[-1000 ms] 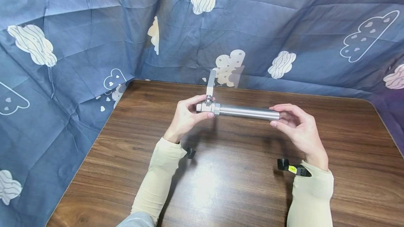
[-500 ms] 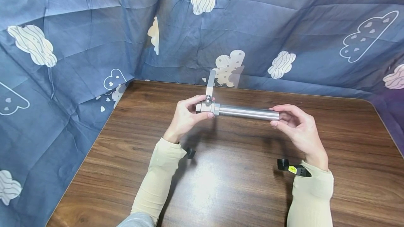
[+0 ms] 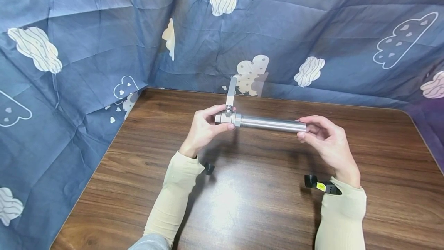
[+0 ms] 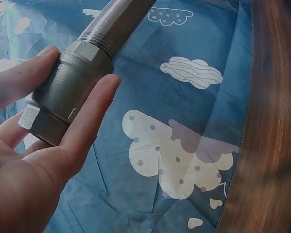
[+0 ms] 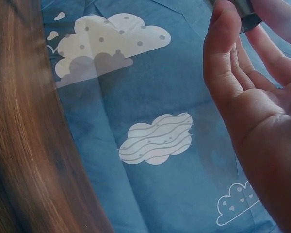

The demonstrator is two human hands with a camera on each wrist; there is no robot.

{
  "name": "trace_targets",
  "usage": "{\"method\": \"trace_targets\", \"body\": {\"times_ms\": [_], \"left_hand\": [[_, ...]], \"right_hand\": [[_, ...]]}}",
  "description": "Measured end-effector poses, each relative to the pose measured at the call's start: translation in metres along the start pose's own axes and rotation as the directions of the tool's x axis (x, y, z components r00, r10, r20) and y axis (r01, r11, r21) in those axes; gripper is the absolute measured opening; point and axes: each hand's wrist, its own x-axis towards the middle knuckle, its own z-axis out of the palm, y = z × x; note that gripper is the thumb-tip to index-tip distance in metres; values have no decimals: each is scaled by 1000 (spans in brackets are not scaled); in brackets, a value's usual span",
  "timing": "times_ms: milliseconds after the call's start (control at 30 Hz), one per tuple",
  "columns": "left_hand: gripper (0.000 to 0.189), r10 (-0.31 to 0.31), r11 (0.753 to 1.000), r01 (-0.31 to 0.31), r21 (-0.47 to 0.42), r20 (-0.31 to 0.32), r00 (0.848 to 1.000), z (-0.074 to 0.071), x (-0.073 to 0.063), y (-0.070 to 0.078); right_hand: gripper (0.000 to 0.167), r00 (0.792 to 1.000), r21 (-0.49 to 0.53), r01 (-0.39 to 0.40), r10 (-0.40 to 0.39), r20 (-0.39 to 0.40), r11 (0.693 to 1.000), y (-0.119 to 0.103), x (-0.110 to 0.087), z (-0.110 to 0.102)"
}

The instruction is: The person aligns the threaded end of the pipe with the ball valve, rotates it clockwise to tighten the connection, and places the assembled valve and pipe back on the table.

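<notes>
A metal ball valve (image 3: pixel 227 117) with a flat lever handle (image 3: pixel 232 91) pointing toward the back is joined to a shiny metal pipe (image 3: pixel 274 123). My left hand (image 3: pixel 204 126) grips the valve body, thumb in front and fingers behind. In the left wrist view the valve (image 4: pixel 68 92) shows its hex ends, and thread shows where the pipe (image 4: pixel 116 24) enters. My right hand (image 3: pixel 329 140) pinches the pipe's free end between thumb and fingers. Only a dark bit of that pipe end (image 5: pixel 250 22) shows in the right wrist view. The pipe lies nearly level, slightly lower at the right.
A brown wood-grain table (image 3: pixel 256 203) spreads below the hands. Blue fabric (image 3: pixel 194 49) printed with clouds hangs along its back and left side. Black wrist camera mounts (image 3: pixel 322 185) stick out from the cream sleeves (image 3: pixel 343 219).
</notes>
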Motion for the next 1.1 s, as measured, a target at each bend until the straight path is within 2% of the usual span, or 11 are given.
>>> {"method": "trace_targets", "body": {"times_ms": [267,367,533,667,867,1100], "left_hand": [[51,6,1000,-6,-2,5,1000,0,1,0],[50,6,1000,-6,-1,6,1000,0,0,0],[50,8,1000,-8,-8,6,1000,0,0,0],[50,18,1000,-18,-8,7,1000,0,1,0],[50,26,1000,-26,8,8,1000,0,1,0],[50,20,1000,-20,17,5,1000,0,2,-1]], "right_hand": [[39,997,-74,-70,68,-28,995,-1,-2,-1],[39,997,-74,-74,72,-20,995,-1,-2,-1],[37,999,-38,-36,37,14,999,-1,-1,-1],[37,999,-60,-36,36,6,998,-2,0,-1],[37,1000,-30,-19,19,3,999,-1,0,-1],[38,997,-93,-83,81,-16,992,-3,-1,-2]]}}
